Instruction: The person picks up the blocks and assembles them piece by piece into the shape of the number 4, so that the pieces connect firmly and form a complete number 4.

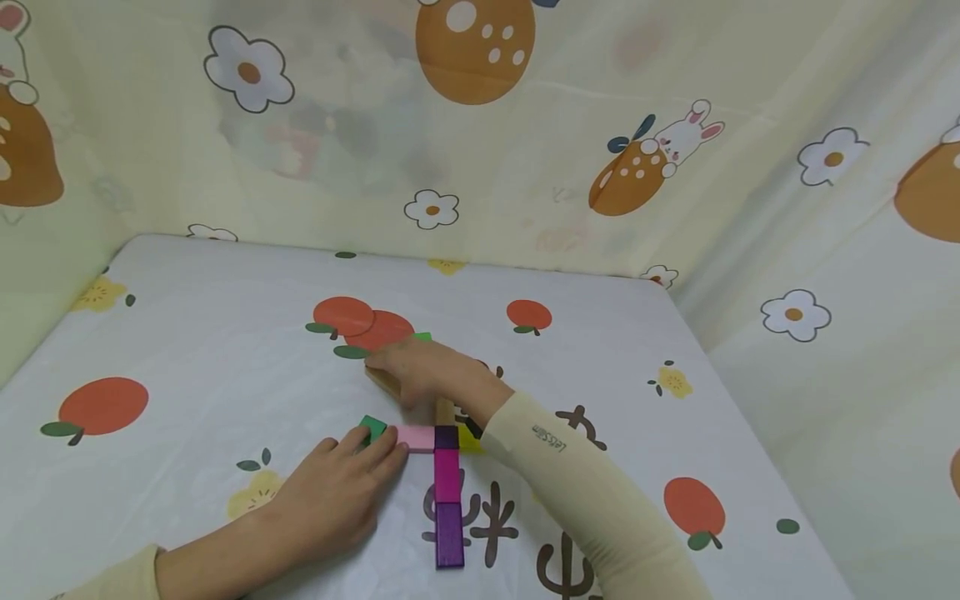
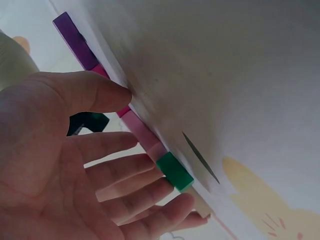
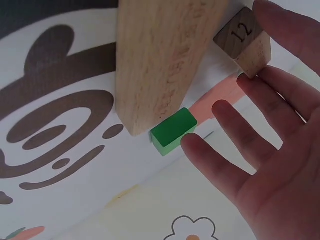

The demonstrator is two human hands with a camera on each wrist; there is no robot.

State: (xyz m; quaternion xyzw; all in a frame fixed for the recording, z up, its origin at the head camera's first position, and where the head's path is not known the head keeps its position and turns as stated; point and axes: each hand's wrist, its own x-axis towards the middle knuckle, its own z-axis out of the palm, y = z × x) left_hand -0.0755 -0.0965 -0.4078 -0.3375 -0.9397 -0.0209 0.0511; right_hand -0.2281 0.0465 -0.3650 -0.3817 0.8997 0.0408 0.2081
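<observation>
My left hand [image 1: 337, 492] lies low at the row of blocks, its fingers fairly straight and touching the pink block [image 1: 417, 438] and the green block [image 2: 175, 171]. Beyond it, my right hand [image 1: 423, 371] pinches a small wooden block marked 12 [image 3: 240, 34] between thumb and fingertips. Beside that hand, a long plain wooden block [image 3: 160, 60] and another green block [image 3: 174, 130] show in the right wrist view. The pink block meets a dark purple block [image 1: 446, 437], from which magenta [image 1: 447, 476] and purple [image 1: 450, 535] blocks run toward me.
A yellow block [image 1: 470, 442] sits right of the dark purple one, partly behind my right sleeve [image 1: 585, 500]. A white cloth [image 1: 187, 333] printed with fruit and flowers covers the table. Patterned curtains [image 1: 337, 167] hang behind and at the sides.
</observation>
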